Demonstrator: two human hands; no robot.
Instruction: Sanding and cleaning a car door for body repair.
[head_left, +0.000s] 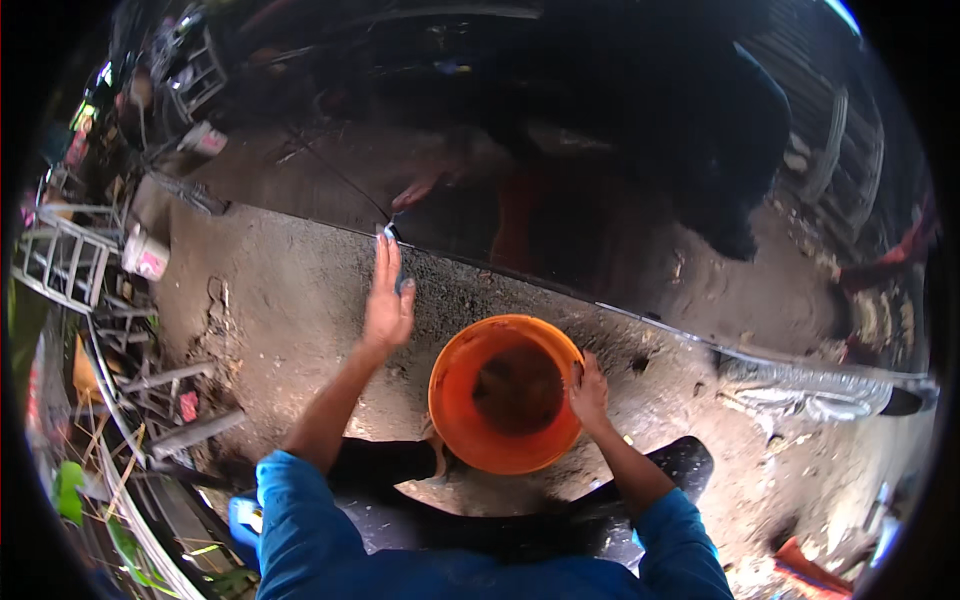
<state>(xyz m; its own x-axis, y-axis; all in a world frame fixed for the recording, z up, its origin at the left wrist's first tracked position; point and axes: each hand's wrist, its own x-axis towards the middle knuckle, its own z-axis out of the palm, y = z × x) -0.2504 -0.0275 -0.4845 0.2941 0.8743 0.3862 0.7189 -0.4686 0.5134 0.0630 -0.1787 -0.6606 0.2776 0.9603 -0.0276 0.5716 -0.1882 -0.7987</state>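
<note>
An orange bucket (447, 345) stands upright on the ground between my legs, with murky brown contents at its bottom. My right hand (588, 392) grips its right rim, the thumb at the inner side. In front of me rises a large glossy dark panel (400, 150), like the side of a car, mirroring the ground and my hand. My left hand (386, 300) reaches to the panel's lower edge, its fingers straight and together. A small flat blue thing (402, 274) shows between those fingers and the thumb; its kind is unclear.
A car wheel (810, 390) shows at the right below the panel. On the left are a grey metal rack (70, 255), a white pail (146, 253) and scattered wood pieces (195, 432). An orange-red object (808, 570) lies at the lower right on bare dirt ground (270, 310).
</note>
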